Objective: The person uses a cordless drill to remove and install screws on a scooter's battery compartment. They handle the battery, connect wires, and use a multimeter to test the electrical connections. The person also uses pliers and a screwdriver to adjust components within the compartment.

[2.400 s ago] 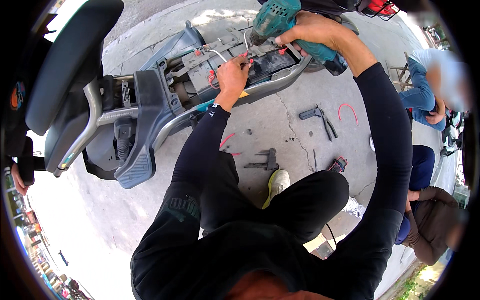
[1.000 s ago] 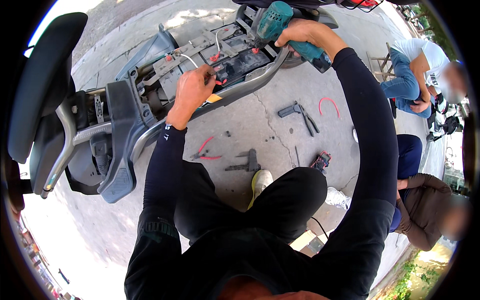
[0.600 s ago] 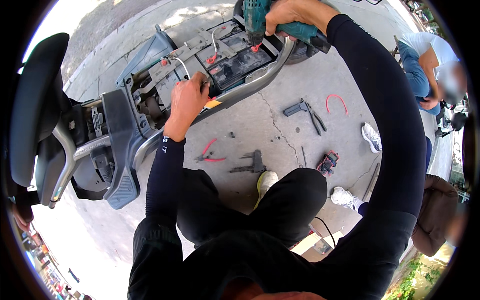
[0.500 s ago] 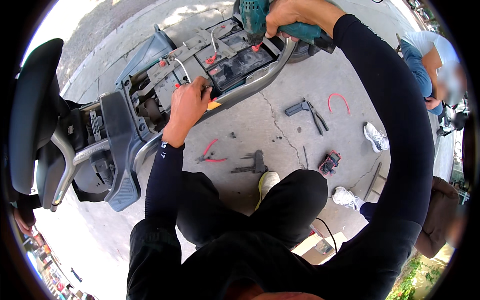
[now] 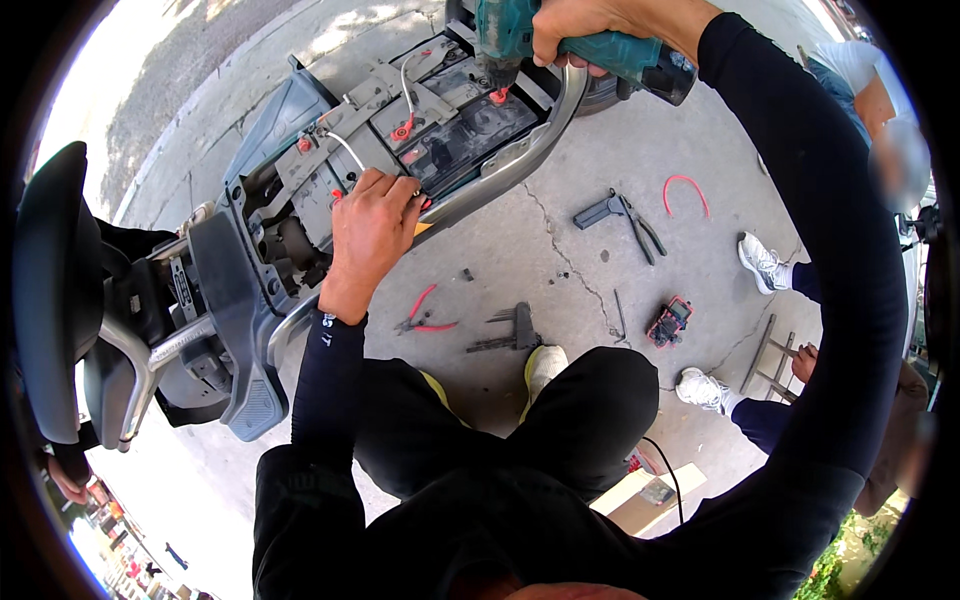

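My right hand (image 5: pixel 580 28) is wrapped round the grip of a teal cordless drill (image 5: pixel 506 30). The drill points down, its chuck just above a red terminal cover (image 5: pixel 499 96) on a dark battery (image 5: pixel 480 132). Several batteries sit side by side in the open frame of a scooter (image 5: pixel 235 240), with white wires (image 5: pixel 347 150) between red-covered terminals. At the near edge of the batteries is my left hand (image 5: pixel 372 235), fingers closed together beside a red terminal piece. What its fingertips pinch, if anything, is hidden.
On the concrete lie black-handled pliers with a grey box-like part (image 5: pixel 600 212), a red wire (image 5: pixel 688 184), red-handled pliers (image 5: pixel 424 312), a set of hex keys (image 5: pixel 520 328) and a red multimeter (image 5: pixel 670 318). People are at the right, one hand (image 5: pixel 803 362) by a metal frame.
The view has shifted slightly. My right hand keeps the drill over the same terminal, and my left hand stays at the battery edge. A person's hand now shows at the right.
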Demonstrator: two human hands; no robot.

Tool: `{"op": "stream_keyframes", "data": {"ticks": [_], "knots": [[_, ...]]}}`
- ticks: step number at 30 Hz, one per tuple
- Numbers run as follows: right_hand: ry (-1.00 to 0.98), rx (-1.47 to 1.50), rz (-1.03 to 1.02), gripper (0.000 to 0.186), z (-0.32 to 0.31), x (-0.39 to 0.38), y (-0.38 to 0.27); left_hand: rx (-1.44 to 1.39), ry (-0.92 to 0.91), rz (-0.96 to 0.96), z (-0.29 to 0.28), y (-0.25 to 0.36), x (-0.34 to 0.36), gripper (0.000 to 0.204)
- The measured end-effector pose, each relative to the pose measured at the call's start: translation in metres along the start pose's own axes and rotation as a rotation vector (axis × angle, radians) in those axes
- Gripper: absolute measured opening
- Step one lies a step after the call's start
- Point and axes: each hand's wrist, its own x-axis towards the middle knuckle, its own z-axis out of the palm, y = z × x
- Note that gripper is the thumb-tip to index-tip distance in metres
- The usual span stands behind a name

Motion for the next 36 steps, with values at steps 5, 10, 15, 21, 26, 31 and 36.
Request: {"op": "stream_keyframes", "data": {"ticks": [5, 10, 15, 21, 26, 31, 36], "knots": [[-0.038, -0.251, -0.014, 0.042, -0.008, 0.015, 0.003, -0.107, 0.052, -0.031, 0.005, 0.01, 0.011, 0.013], [-0.018, -0.315, -0.056, 0.044, -0.008, 0.017, -0.004, -0.141, 0.087, -0.127, 0.008, 0.007, 0.011, 0.012], [-0.033, -0.244, -0.073, 0.043, -0.009, 0.017, 0.015, -0.428, 0.149, -0.197, 0.014, 0.024, 0.031, 0.009], [0.01, -0.295, -0.117, 0.043, -0.007, 0.031, 0.011, -0.263, 0.106, -0.241, 0.06, 0.026, 0.118, 0.026], [0.063, -0.243, -0.09, 0.049, -0.004, 0.049, 0.022, -0.302, -0.023, -0.254, 0.074, 0.028, 0.116, 0.036], [-0.009, -0.384, -0.17, 0.043, -0.003, 0.051, 0.015, -0.192, 0.035, -0.29, 0.084, 0.038, 0.121, 0.032], [-0.025, -0.349, -0.132, 0.04, -0.005, 0.048, 0.015, -0.155, 0.175, -0.307, 0.099, 0.047, 0.11, 0.024]]}}
